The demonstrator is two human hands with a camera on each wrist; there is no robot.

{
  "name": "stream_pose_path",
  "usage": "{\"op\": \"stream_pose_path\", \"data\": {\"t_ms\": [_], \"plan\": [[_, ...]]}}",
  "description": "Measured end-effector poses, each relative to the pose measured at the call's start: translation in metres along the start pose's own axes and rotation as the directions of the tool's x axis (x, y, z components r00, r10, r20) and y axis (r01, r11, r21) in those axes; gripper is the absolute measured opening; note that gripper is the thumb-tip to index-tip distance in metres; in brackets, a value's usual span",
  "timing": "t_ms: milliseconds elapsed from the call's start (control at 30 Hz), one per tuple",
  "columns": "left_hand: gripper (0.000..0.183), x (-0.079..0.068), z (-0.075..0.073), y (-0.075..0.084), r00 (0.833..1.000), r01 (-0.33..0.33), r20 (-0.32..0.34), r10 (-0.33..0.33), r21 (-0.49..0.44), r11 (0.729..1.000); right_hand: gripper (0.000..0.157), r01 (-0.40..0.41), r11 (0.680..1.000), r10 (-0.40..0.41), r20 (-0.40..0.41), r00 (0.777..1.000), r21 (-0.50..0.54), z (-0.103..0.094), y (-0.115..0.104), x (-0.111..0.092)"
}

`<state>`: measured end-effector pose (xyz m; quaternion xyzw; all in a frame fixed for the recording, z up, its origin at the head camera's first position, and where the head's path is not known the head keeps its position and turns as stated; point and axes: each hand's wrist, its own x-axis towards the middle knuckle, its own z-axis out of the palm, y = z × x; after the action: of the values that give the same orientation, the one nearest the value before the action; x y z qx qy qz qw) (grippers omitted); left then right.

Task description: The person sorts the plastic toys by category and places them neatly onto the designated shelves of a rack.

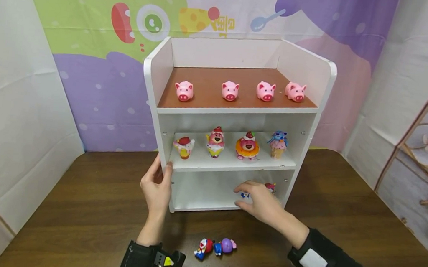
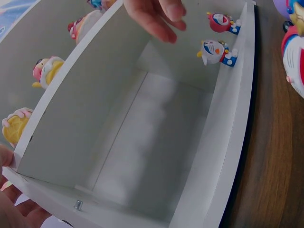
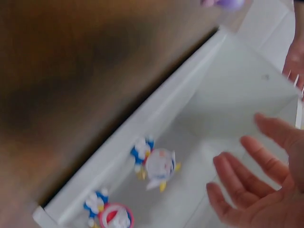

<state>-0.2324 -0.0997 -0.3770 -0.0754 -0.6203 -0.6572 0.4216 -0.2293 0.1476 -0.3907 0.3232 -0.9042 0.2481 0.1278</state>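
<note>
A white shelf unit (image 1: 224, 52) stands on the table. My left hand (image 1: 158, 188) grips its left side panel, thumb at the front edge and fingers round the outside. Inside the bottom compartment, toward the right, two small figurines stand near the front edge: one with a white head (image 2: 213, 50), the other with a red hood (image 2: 220, 22). My right hand (image 1: 259, 200) hovers by them with fingers spread and loosely bent. Nothing lies between its fingers in the right wrist view, where the white-headed figurine (image 3: 160, 165) stands apart from the fingertips.
On the table before the shelf lie a red-and-blue figurine (image 1: 203, 248) and a purple-headed one (image 1: 225, 246). Several pink pigs (image 1: 230, 91) line the top board. The middle board carries several dessert-like figurines, among them a bear in an orange ring (image 1: 247, 145).
</note>
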Motion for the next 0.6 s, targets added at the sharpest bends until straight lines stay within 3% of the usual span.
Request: {"op": "stream_pose_path", "data": {"t_ms": [233, 600], "plan": [[0.036, -0.001, -0.001, -0.010, 1.000, -0.009, -0.004, 0.009, 0.011, 1.000, 0.026, 0.092, 0.979, -0.117, 0.132, 0.984, 0.181, 0.015, -0.014, -0.018], [0.036, 0.000, 0.000, -0.011, 1.000, -0.001, -0.016, 0.002, 0.020, 1.000, 0.036, 0.118, 0.958, -0.200, 0.315, 0.928, 0.262, 0.030, -0.018, -0.032]]}}
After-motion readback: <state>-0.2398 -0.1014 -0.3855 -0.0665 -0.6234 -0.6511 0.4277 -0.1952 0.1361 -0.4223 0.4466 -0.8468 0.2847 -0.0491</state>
